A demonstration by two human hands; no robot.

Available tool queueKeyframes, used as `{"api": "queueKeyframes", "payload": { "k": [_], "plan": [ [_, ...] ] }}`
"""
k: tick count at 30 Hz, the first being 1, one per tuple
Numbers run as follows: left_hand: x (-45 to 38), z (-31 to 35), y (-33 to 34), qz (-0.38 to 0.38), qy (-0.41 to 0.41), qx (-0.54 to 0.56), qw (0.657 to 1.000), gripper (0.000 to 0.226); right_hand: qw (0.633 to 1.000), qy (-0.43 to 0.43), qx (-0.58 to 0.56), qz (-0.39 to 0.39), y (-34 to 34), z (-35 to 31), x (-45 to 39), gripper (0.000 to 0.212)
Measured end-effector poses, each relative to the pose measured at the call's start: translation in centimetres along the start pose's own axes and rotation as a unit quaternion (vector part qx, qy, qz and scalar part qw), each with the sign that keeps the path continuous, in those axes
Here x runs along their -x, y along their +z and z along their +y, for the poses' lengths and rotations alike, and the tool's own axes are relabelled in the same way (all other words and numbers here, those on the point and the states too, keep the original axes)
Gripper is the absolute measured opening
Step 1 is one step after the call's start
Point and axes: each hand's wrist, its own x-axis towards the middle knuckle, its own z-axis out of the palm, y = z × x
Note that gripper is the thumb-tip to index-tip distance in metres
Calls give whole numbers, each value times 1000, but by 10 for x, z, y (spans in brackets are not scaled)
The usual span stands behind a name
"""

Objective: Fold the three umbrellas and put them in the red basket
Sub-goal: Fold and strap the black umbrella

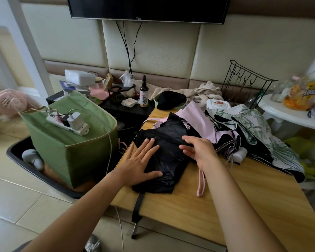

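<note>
On the wooden desk (pixel 216 200) lies a black umbrella (pixel 164 157) with its cloth collapsed and crumpled, and the left hand (pixel 140 160) presses flat on it with fingers straight and spread, grasping nothing. The right hand (pixel 198 150) hovers just over the same cloth with fingers relaxed and released, holding nothing. Just beside it to the right lie 2 more umbrellas, a pink one (pixel 198 119) and a white one with green leaf print (pixel 258 128), touching in a heap, while a green fabric bin (pixel 71 142) carrying a power strip (pixel 67 122) stands on the floor left of the desk.
</note>
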Motion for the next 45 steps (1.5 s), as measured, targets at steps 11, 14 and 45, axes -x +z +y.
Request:
{"api": "queueKeyframes", "payload": {
  "k": [11,14,45],
  "plan": [
    [0,4,-5,-10,-14,29,999,99,973,-140,183,-21,-4,15,13,34],
    [1,4,-6,2,-15,28,999,101,946,-225,233,-8,-6,14,16,18],
    [0,-6,-52,-34,-135,541,829,36,981,97,167,-11,-13,21,64,58]
  ]
}}
